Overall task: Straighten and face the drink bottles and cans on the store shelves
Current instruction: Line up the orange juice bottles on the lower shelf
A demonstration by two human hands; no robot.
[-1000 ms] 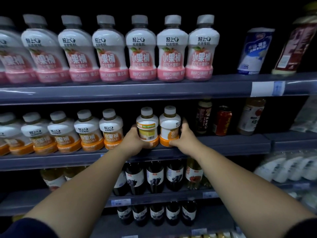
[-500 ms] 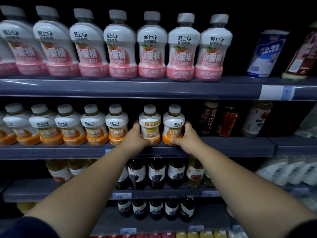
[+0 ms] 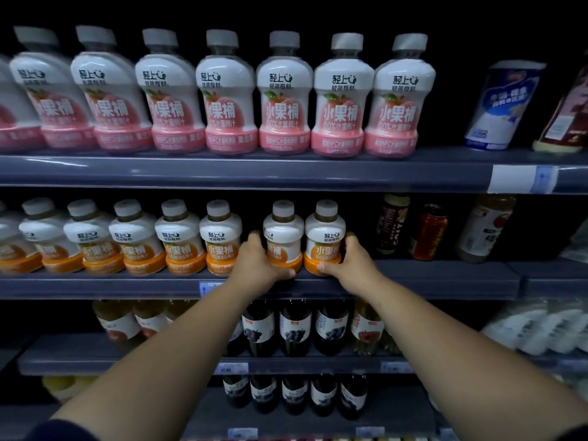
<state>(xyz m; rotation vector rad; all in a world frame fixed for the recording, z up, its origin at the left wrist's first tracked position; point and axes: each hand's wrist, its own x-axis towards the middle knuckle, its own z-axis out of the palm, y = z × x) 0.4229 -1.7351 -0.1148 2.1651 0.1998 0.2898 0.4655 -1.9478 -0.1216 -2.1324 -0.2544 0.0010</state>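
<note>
Two white-and-orange juice bottles stand side by side at the right end of the middle shelf's row. My left hand [image 3: 259, 262] grips the left one [image 3: 283, 237], whose label is turned partly sideways. My right hand [image 3: 350, 261] grips the right one [image 3: 325, 240], whose label faces front. A small gap separates the left bottle from the rest of the orange row [image 3: 127, 246]. Both bottles stand upright on the middle shelf [image 3: 429, 275].
Pink-labelled bottles [image 3: 283, 97] line the top shelf, with a blue-white carton [image 3: 506, 106] leaning at right. A dark bottle [image 3: 393, 222], a red can [image 3: 429, 232] and a pale bottle [image 3: 486, 227] stand right of my hands. Dark grape-juice bottles [image 3: 296, 326] fill the lower shelves.
The bottle in my left hand has turned, so its front label shows more. The view has shifted slightly. Both hands stay on their bottles.
</note>
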